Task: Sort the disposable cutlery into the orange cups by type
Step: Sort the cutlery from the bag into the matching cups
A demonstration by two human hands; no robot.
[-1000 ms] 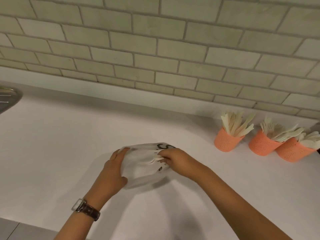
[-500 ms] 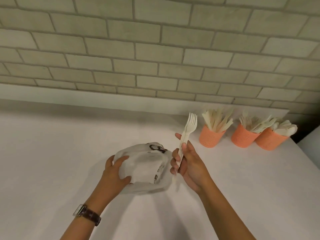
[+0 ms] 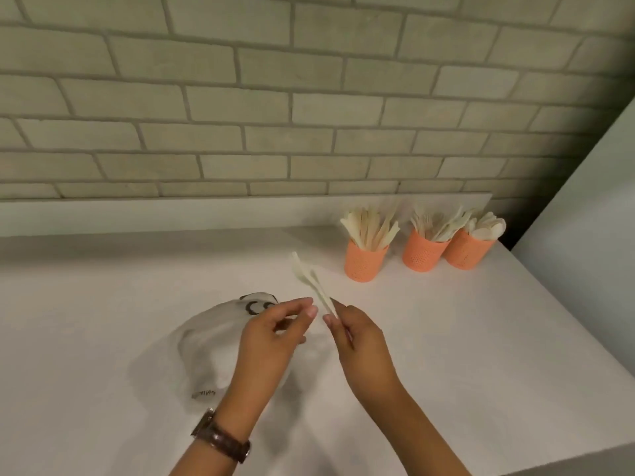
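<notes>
My right hand pinches the handle of a pale disposable fork, its head pointing up and to the left. Motion blur smears it, so a second piece may lie with it. My left hand hovers just left of the handle with loosely curled fingers, holding nothing. Beneath it a crumpled clear plastic bag lies on the white counter. At the back right stand three orange cups: the left cup holds knives, the middle cup forks, the right cup spoons.
A brick-tiled wall runs along the back behind a low white ledge. The white counter ends at an edge on the right, beside a pale vertical panel. A watch sits on my left wrist.
My right hand drew the fork out of the bag and now holds it lower, tilted left. My left hand let go of the bag and moved toward the fork. The view shifted right.
</notes>
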